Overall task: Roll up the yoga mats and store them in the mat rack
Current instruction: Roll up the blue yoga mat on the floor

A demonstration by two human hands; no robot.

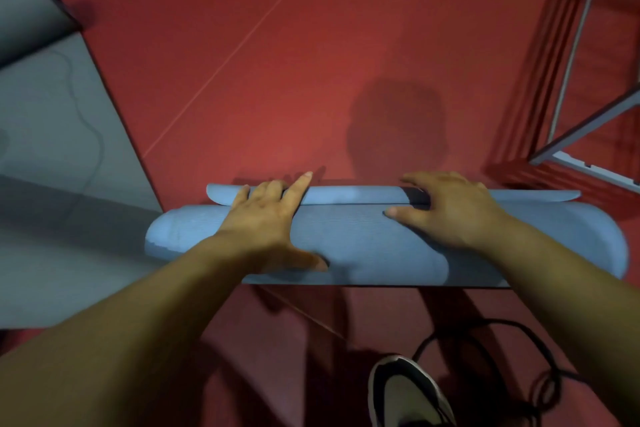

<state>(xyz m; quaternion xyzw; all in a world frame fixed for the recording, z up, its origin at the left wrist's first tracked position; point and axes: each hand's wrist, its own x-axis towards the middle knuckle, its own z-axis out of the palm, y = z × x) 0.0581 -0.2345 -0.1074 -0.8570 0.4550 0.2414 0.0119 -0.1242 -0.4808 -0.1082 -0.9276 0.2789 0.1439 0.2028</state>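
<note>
A grey mat (52, 149) lies left of the fingers, and a metal rack (585, 124) stands past them on the right. The left hand (270, 222) and right hand (450, 215) press down, fingers spread, gripping nothing. Under them the blue mat (363, 239) is a fat roll on the red floor (277, 62), its loose flap at the fingertips.

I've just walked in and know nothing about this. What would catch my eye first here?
The blue mat, almost fully rolled, lies across the middle of the red floor, with the left hand and right hand on top of it. A grey mat lies mostly flat at the left, and a metal rack stands at the upper right.
</note>
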